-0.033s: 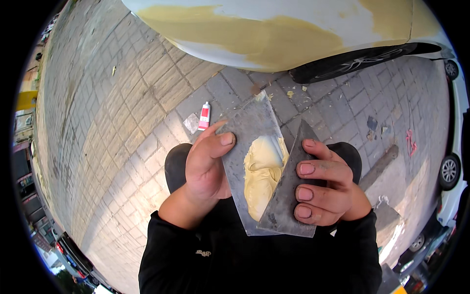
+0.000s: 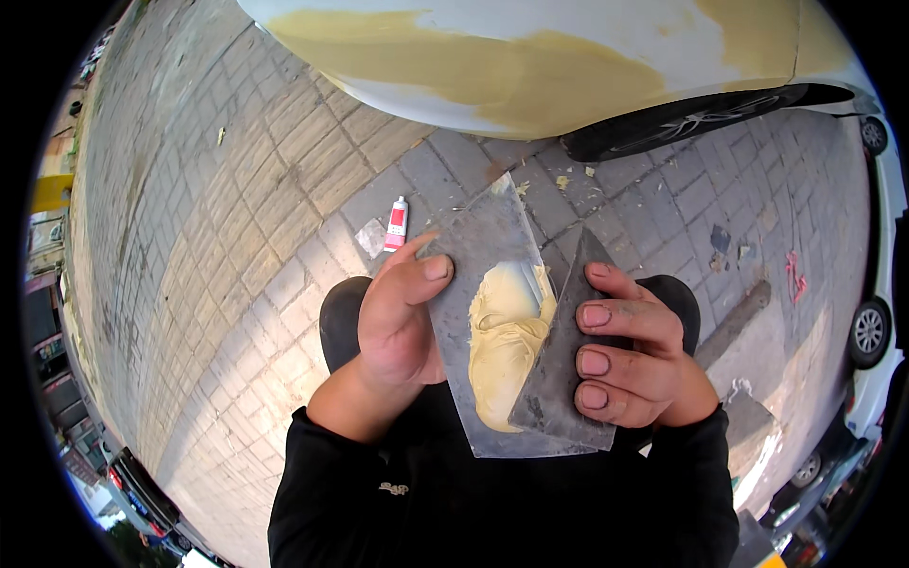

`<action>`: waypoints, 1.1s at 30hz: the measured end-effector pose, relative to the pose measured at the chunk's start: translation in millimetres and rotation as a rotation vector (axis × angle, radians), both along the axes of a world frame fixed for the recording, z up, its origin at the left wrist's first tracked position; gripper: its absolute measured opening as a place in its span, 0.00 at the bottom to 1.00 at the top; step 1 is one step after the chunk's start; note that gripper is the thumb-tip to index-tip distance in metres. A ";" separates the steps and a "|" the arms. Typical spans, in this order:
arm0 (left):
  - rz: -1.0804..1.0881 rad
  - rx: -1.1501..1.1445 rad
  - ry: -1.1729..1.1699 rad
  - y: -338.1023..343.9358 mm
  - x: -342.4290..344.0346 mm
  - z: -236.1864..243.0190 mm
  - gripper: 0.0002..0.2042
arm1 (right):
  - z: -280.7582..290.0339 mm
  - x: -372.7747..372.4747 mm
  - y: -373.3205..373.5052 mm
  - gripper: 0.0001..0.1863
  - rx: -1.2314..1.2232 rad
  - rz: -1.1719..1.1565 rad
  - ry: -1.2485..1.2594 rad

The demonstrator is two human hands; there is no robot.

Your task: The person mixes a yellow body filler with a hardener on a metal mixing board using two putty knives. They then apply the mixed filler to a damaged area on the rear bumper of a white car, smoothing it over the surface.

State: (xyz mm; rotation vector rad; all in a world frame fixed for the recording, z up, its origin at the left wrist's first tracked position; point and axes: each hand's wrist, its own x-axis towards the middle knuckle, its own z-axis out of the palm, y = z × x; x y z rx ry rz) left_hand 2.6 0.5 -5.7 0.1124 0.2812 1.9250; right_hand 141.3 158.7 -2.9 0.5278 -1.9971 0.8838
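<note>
My left hand (image 2: 402, 312) grips the left edge of a flat grey board (image 2: 478, 237), its thumb lying on the top face. A thick, creamy yellow mound of putty (image 2: 507, 355) is spread down the board's middle, with a smooth whitish smear at its upper end. In my right hand (image 2: 632, 350) is a dark grey putty spreader (image 2: 554, 383); the fingers lie across its face and the thumb is hidden. The spreader is tilted over the board's right side, its left edge against the putty.
Ahead stands a white car body (image 2: 568, 28) with yellowish filler patches and a black wheel (image 2: 682, 123). A red-and-white tube (image 2: 396, 224) lies on the paving near my left hand. Scraps and a pink strip (image 2: 793, 276) are scattered at right. Parked cars line the right edge.
The spreader and my right hand have shifted slightly to the right, uncovering a bit more of the putty's lower end. The board has tilted very slightly.
</note>
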 end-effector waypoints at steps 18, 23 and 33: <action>0.699 -0.138 0.703 0.9 -7.8 -20.0 0.19 | -9.4 -12.5 13.4 0.18 -1.514 0.116 -0.559; 0.602 -0.246 0.986 1.9 6.6 -28.8 0.19 | -15.3 -18.1 10.6 0.16 -1.490 0.001 -0.597; 0.657 -0.488 1.592 20.3 26.7 -30.3 0.15 | -18.2 -28.1 -0.3 0.12 -1.485 -0.051 -0.612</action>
